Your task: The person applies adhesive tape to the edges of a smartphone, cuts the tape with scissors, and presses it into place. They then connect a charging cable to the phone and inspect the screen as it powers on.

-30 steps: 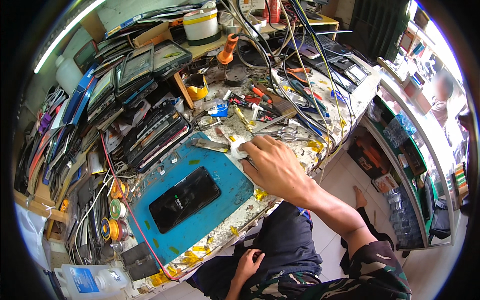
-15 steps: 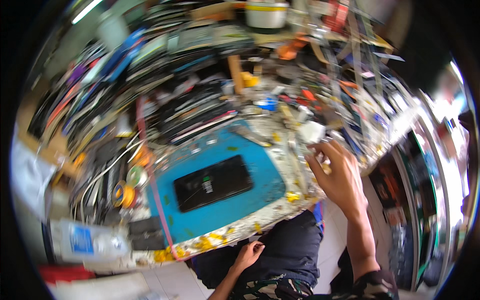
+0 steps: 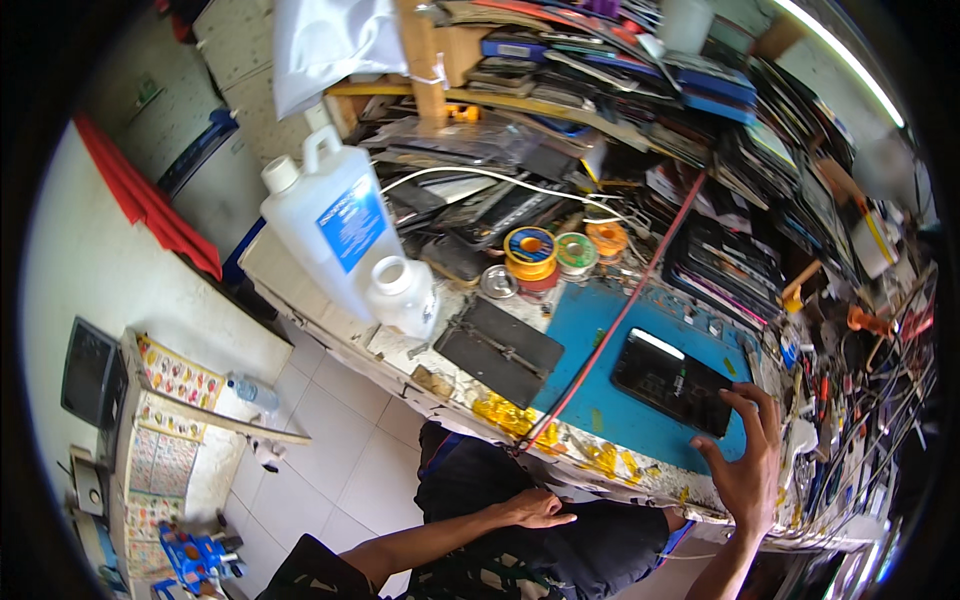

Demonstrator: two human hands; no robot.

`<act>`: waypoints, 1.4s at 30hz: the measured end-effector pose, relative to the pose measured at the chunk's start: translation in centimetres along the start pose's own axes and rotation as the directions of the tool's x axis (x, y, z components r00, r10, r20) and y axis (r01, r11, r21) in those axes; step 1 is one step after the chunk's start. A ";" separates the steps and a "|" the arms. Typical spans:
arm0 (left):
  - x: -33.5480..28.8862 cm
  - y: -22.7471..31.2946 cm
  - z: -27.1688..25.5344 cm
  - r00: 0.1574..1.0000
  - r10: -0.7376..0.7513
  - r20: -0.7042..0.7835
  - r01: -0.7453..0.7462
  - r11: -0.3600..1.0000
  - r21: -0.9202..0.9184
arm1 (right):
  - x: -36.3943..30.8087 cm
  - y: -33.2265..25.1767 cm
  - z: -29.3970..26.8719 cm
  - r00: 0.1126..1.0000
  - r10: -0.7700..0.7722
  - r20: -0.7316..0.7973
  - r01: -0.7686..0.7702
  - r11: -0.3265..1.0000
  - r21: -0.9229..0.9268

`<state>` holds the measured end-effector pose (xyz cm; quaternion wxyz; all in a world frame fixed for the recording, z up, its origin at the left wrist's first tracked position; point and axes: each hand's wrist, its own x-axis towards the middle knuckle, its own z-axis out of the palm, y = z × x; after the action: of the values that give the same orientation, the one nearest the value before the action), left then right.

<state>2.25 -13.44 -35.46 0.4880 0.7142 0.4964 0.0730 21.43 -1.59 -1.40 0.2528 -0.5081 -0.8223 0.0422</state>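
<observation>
A black smartphone [image 3: 672,382] lies face up on a blue work mat [image 3: 578,322], with a small lit mark on its dark screen. My right hand [image 3: 748,455] is at the phone's right end, thumb and fingers apart and bent. The fingertips reach the phone's edge; whether they touch it I cannot tell. Low over my dark trousers [image 3: 600,545], my left hand [image 3: 535,508] rests on my lap with a finger stretched out and nothing visible in it. A thin red strap [image 3: 632,300] runs across the mat, left of the phone.
A large white jug [image 3: 335,220] and a small white bottle [image 3: 402,300] stand at the bench's left. Near them are a dark flat pad [image 3: 500,350] and a yellow spool [image 3: 530,252]. Stacked phone parts [image 3: 725,262] crowd the back; loose cables [image 3: 880,400] fill the right.
The view has swung to the left, bringing the jug and floor into sight. My right hand has moved from the bench's cluttered right side to the phone. My left hand stays on my lap.
</observation>
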 end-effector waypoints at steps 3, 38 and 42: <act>-0.1 0.2 -0.3 0.995 0.000 -0.102 0.004 0.999 0.041 | 1.6 -1.5 0.4 0.994 -0.086 0.072 0.085 0.996 0.020; -1.2 -2.2 0.7 0.975 0.097 -0.201 -0.144 0.961 -0.237 | 18.1 -16.1 10.3 0.557 -0.703 0.443 0.825 0.530 -0.196; -1.3 -2.0 0.5 0.978 0.097 -0.186 -0.137 0.966 -0.220 | 18.4 -16.0 10.3 0.535 -0.715 0.449 0.832 0.537 -0.136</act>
<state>0.60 -14.65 -36.80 0.5177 0.6715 0.4819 0.2211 -2.83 8.41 1.76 0.0083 -0.1022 -0.9863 -0.1292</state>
